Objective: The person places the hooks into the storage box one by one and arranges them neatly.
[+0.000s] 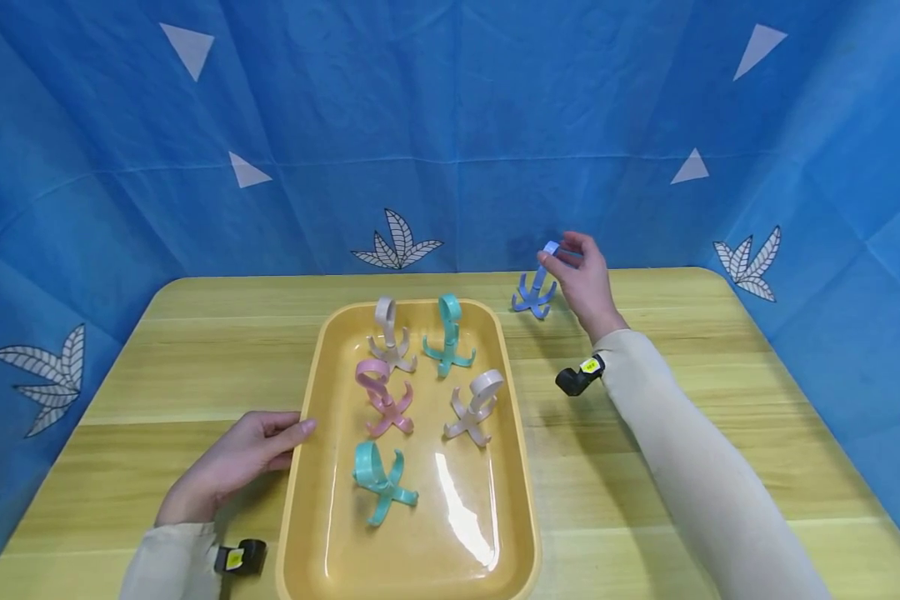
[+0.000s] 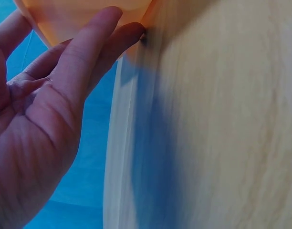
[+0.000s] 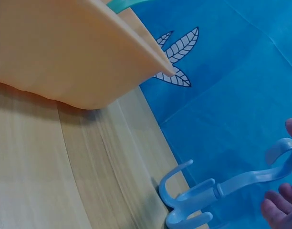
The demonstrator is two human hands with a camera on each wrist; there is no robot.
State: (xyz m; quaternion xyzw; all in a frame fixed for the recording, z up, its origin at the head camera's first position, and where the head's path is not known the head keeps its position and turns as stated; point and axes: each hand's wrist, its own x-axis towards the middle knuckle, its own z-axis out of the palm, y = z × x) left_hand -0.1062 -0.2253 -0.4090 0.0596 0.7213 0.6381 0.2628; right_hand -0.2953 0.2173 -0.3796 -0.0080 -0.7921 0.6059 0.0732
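Note:
At the table's back edge, my right hand [image 1: 587, 283] holds the looped top of a blue four-prong hanger hook [image 1: 534, 298] between thumb and fingers. The hook stands prongs down, close over the wood; in the right wrist view its loop [image 3: 278, 149] shows between my fingertips [image 3: 276, 210] and thumb. Beside it is a yellow tray [image 1: 420, 575]. My left hand [image 1: 243, 454] grips the tray's left rim, thumb over the edge and fingers along the outer wall. In the left wrist view those fingers [image 2: 84, 52] lie against the tray wall [image 2: 50, 24].
Several similar hooks stand in the tray: a pink one [image 1: 390, 412], two whitish ones, the nearer [image 1: 467, 421] at the right, and two green ones, one [image 1: 386, 492] towards the front. A blue curtain [image 1: 450, 108] hangs behind the wooden table [image 1: 675, 433].

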